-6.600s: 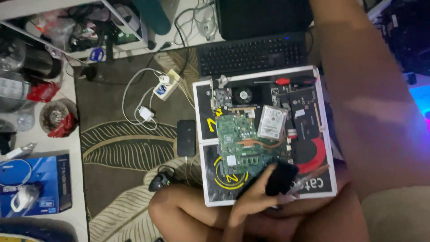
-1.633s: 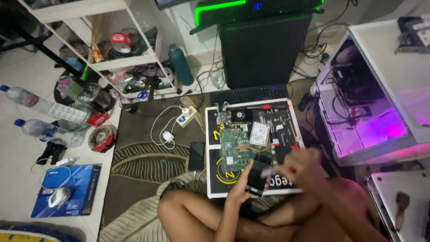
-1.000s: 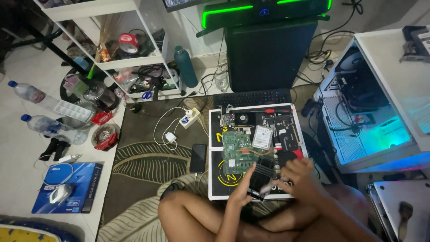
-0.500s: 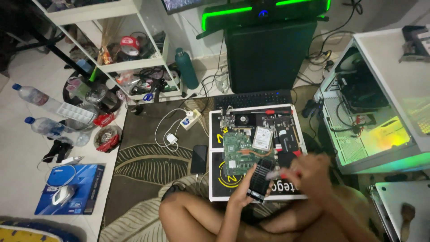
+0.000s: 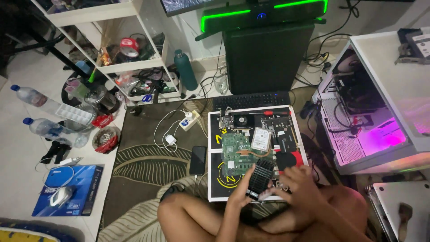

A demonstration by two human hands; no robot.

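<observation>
Lower centre: both hands, left hand (image 5: 242,192) and right hand (image 5: 299,183), clasp a black fan (image 5: 260,177) above the green board (image 5: 236,152); a slip could strike it.

A flat blue box (image 5: 67,188) lies on the floor at left. A screen's (image 5: 188,4) lower edge shows at top centre, above a green-lit bar (image 5: 264,9).

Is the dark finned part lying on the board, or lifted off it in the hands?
Lifted: the left hand grips the black finned part at its lower end, tilting it above the white-edged board, while the right hand touches its side.
</observation>
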